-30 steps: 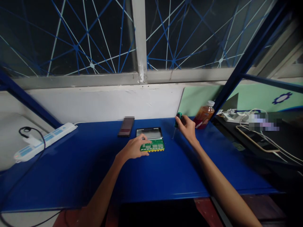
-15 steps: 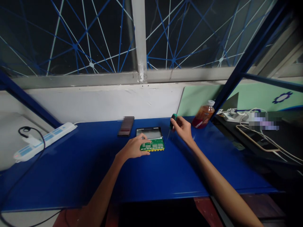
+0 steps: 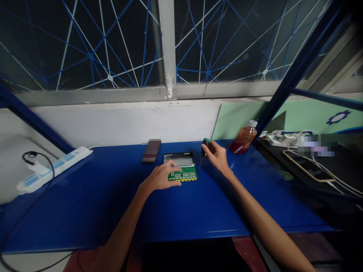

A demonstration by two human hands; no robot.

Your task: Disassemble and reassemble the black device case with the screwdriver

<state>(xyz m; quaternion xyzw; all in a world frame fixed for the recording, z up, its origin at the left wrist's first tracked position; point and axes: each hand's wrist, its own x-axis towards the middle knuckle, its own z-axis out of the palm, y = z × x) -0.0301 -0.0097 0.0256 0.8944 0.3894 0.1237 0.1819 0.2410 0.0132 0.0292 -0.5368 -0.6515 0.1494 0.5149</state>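
My left hand (image 3: pixel 163 176) is closed on the left end of a green circuit board (image 3: pixel 185 173) with a yellow strip along its near edge. The board sits at the front of an open black case (image 3: pixel 177 158) with a greyish inside. In my right hand (image 3: pixel 217 155) is a screwdriver (image 3: pixel 205 143) with a green and black handle, its thin shaft pointing down. The shaft's tip is hard to make out; it lies to the right of the board, apart from it.
On the blue table (image 3: pixel 113 211), a dark phone (image 3: pixel 151 152) lies left of the case. A bottle of reddish drink (image 3: pixel 244 139) stands at the back right. A white power strip (image 3: pixel 56 168) with a black cable is on the left. Another phone (image 3: pixel 307 166) and white cables lie on the right.
My right hand has shifted slightly left and down with the screwdriver, whose handle is now more upright. My left hand and the circuit board have stayed almost in place.
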